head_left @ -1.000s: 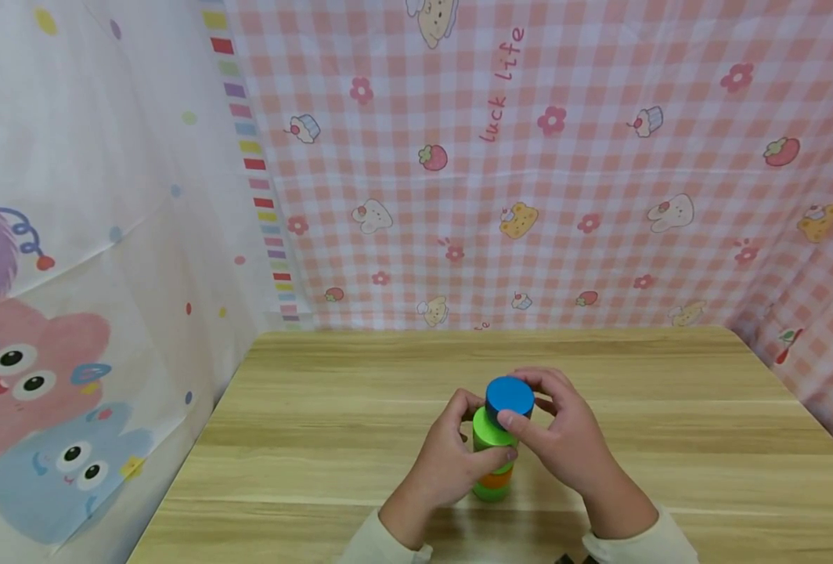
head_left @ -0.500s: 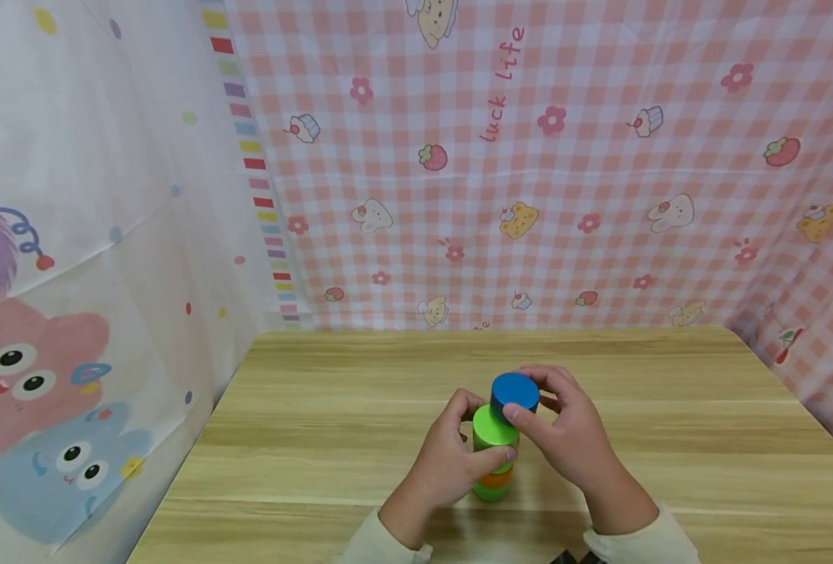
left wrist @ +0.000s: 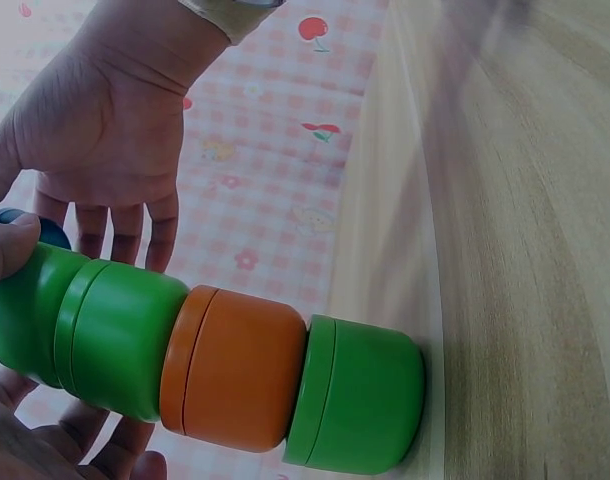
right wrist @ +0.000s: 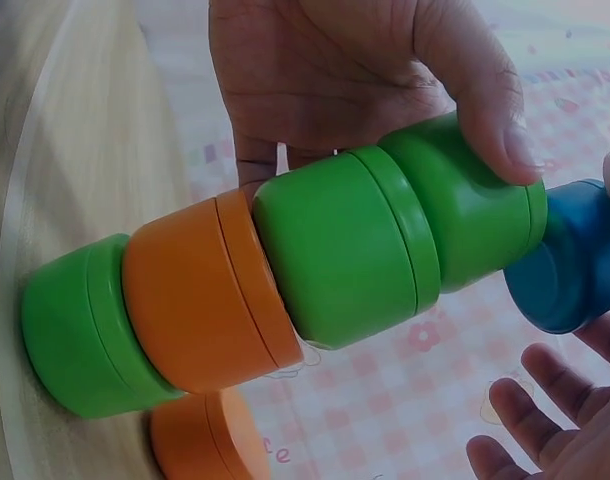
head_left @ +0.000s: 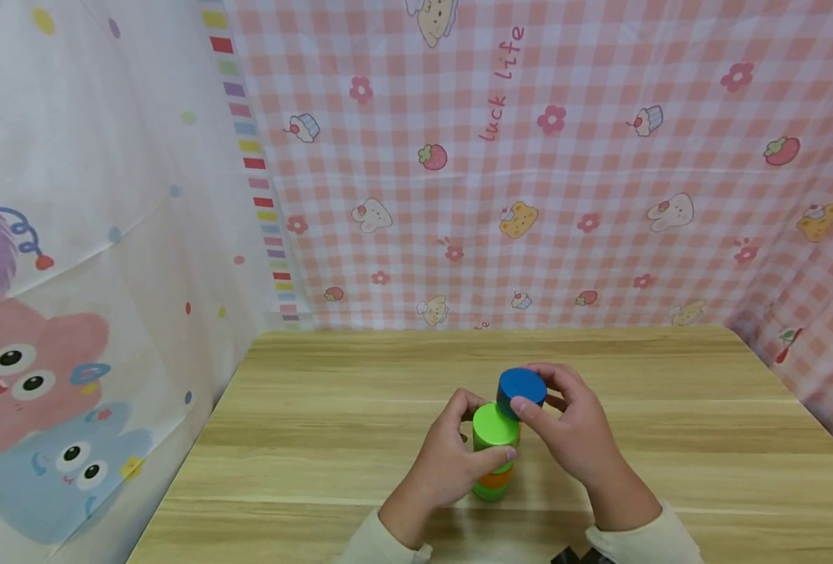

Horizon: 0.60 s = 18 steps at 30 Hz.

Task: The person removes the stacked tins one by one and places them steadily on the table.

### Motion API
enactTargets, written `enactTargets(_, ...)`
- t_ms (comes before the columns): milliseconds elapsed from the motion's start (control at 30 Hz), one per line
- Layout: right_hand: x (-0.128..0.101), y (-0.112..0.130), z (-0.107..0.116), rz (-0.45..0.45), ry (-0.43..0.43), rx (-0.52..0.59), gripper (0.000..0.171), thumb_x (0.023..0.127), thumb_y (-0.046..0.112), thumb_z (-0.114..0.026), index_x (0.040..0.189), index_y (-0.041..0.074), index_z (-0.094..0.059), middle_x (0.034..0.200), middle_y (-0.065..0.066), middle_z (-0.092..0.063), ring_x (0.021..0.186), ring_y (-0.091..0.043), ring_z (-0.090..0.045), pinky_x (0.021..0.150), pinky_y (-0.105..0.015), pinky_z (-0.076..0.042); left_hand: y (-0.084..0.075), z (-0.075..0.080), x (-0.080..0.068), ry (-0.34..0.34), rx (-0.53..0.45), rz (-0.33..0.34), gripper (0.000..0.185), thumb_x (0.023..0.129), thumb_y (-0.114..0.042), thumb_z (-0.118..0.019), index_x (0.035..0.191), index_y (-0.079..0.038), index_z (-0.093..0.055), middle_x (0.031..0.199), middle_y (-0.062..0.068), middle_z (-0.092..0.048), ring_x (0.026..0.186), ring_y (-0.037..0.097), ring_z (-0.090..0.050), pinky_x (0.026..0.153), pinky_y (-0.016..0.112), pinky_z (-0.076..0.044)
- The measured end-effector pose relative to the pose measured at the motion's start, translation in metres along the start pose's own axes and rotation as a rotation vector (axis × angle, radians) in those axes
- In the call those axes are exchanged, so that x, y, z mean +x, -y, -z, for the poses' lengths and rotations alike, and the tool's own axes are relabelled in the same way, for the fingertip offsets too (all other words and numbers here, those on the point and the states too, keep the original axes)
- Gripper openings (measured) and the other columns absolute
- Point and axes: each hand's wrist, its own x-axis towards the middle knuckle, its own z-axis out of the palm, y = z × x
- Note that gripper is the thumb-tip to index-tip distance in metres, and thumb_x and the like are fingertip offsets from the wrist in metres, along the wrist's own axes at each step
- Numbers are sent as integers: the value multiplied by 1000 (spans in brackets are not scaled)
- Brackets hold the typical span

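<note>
Stack of round pots (head_left: 492, 458) upright near the front middle of the wooden counter (head_left: 318, 439) — green at the base, orange (left wrist: 235, 370) next, green above that, green top pot (head_left: 495, 425) uppermost. Left hand (head_left: 452, 462) wrapped round the upper stack, thumb across the top green pot, fingers behind. Right hand (head_left: 564, 427) clamped on a blue pot (head_left: 521, 388), pinched between thumb in front and fingers at the back. Blue pot raised, tilted, off to the right and rear of the stack top — lower edge just beside the green rim, not seated on it; contact hard to judge. Second orange pot (right wrist: 200, 440) glimpsed in right wrist view, on the counter just behind the stack base. Pink checked cloth (head_left: 564, 157) hung behind, cartoon sheet (head_left: 71, 274) to the left. Cream sleeves at both wrists.
</note>
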Motion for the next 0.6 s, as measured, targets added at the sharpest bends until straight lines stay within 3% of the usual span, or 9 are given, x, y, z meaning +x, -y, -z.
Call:
enactTargets(400,2,-1,4,-23,-15,8,40,99,18,-74,132,0,-62,134,-17,-60,127,-35,-55,108,-64,-42,-1,0,0,2,5,12,47,87,-31,-87,123,-24,-56,121,-6,-62,115,15,-56,101,51,-42)
enactTargets(600,3,-4,7,-24,-16,0,41,100,19,-74,133,-1,-62,135,-18,-58,129,-36,-55,109,-64,-42,0,0,0,6,6,8,46,88,-31,-86,122,-24,-56,121,-6,-62,115,15,-56,100,47,-42)
